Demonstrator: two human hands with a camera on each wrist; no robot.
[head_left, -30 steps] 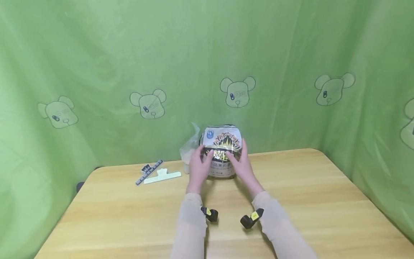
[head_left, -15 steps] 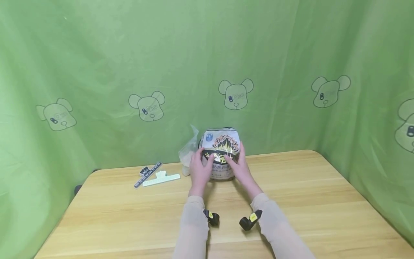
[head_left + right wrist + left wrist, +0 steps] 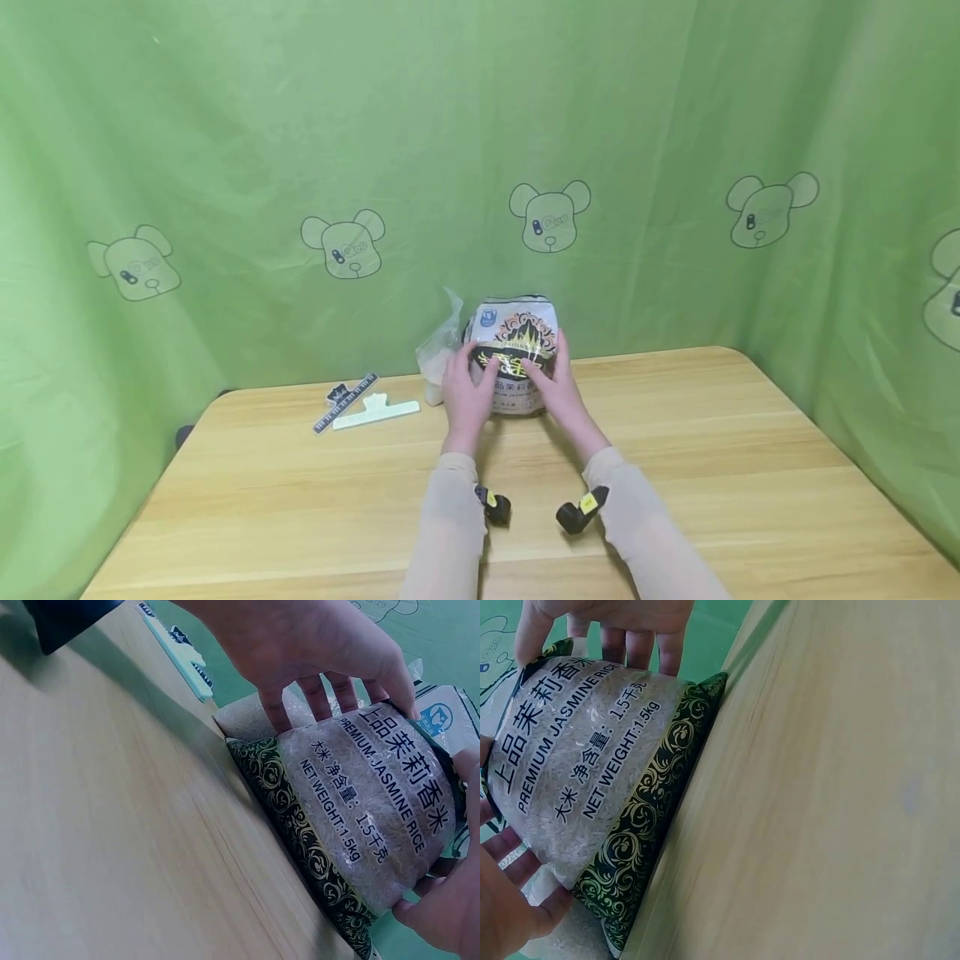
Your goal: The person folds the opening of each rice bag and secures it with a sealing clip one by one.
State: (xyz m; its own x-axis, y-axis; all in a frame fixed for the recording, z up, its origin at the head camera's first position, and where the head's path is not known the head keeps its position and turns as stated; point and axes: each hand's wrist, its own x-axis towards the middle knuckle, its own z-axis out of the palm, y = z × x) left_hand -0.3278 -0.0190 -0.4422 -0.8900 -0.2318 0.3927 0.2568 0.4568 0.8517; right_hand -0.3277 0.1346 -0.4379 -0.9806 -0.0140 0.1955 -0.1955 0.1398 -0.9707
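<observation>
A bag of jasmine rice (image 3: 517,329) stands at the back of the table, its dark green patterned bottom edge (image 3: 641,817) down by the wood. My left hand (image 3: 467,400) grips its left side, and my right hand (image 3: 561,392) grips the right. Both thumbs press on the front around the black label band, while the other fingers curl around the sides. In the right wrist view, the left hand (image 3: 315,645) appears at the top and the right hand (image 3: 450,900) at the lower right. Behind my left hand leans a clear bag of rice (image 3: 435,362), partly hidden.
Left of the bags lie two wide clips on the wooden table (image 3: 300,500): a black one with piano-key markings (image 3: 345,404) and a mint green one (image 3: 377,412). Their ends lie close together. A green curtain (image 3: 450,125) with bear faces hangs around the back and sides.
The rice bag's top sits slightly lower than a second ago, and my left hand has shifted a little to the right. Both hands stay on the bag.
</observation>
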